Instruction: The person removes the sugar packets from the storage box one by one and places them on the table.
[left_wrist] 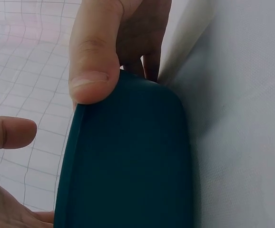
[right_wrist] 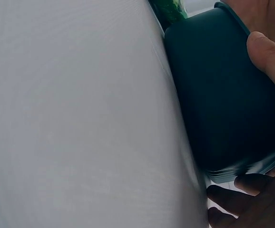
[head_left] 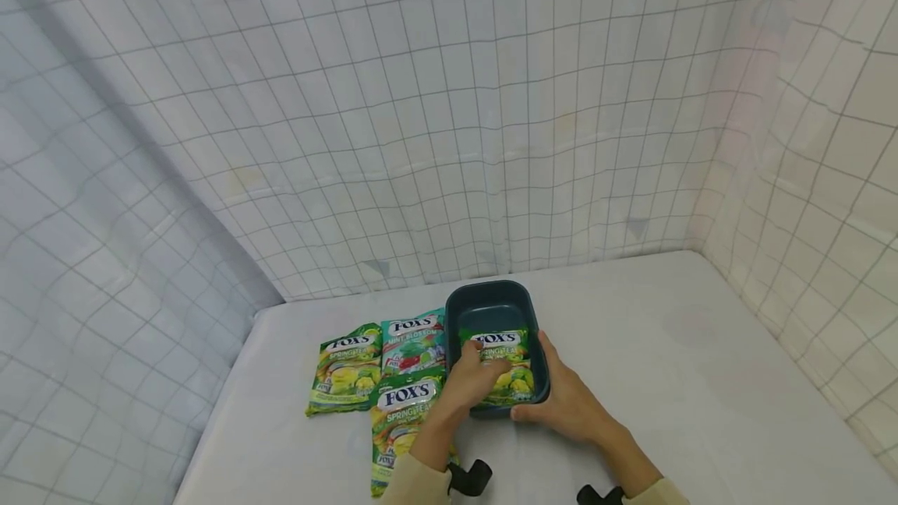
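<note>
A dark teal plastic tub [head_left: 491, 296] stands on the table, holding a green Fox's Spring Tea candy bag [head_left: 521, 384] at its near end. My right hand [head_left: 567, 402] grips the near right corner of the tub, thumb on the near wall and fingers along the side; the right wrist view shows this thumb [right_wrist: 267, 54]. Over the tub's left rim reaches my left hand [head_left: 471, 380], its fingers on or just above the bag; exact contact is hidden. In the left wrist view the left hand [left_wrist: 4, 204] has its thumb held out, away from the wall.
Left of the tub lie a Spring Tea bag [head_left: 344, 372], a turquoise Mint Blossom bag [head_left: 412, 343] touching or close to the tub, and another Spring Tea bag [head_left: 400, 427] partly under my left forearm. A white table [head_left: 666, 349] meets grid-patterned cloth walls [head_left: 449, 139].
</note>
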`<state>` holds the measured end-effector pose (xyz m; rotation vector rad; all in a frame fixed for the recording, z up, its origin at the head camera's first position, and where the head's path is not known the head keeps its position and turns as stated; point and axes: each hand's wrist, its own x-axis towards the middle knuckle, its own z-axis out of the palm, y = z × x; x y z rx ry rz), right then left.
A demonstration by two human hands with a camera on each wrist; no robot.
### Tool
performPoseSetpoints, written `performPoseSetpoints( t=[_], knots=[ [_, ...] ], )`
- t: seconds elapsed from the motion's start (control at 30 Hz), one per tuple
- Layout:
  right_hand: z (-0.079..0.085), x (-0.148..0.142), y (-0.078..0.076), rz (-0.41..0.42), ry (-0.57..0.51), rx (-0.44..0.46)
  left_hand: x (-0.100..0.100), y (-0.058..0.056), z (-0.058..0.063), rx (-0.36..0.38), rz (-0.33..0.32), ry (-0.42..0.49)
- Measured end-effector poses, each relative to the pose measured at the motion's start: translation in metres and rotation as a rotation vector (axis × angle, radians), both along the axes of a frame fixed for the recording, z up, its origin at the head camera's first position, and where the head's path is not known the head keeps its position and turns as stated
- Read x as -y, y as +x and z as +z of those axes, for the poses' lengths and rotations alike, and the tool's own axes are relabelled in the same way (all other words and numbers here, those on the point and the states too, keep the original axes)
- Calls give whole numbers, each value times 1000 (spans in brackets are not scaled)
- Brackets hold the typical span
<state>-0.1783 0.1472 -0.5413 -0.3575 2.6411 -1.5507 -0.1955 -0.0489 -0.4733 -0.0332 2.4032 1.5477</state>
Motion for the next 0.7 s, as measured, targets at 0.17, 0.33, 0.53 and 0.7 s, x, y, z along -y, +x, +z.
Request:
performPoseSetpoints(
  t=[0.17, 0.33, 0.53, 0.7],
  knots=[
    [0, -2, 0, 5, 0, -5, -3, 0, -1, -5, -32, -2],
    [1, -4, 1, 5, -7, -6, -4, -2, -2, -3, -32, 13],
    [0, -3, 0, -2, -14, -9, -7, -3, -5, -26, -25, -5],
    [-1, 0, 0, 8, -26, -14, -10, -2, -7, -42, 16, 16]
  ],
)
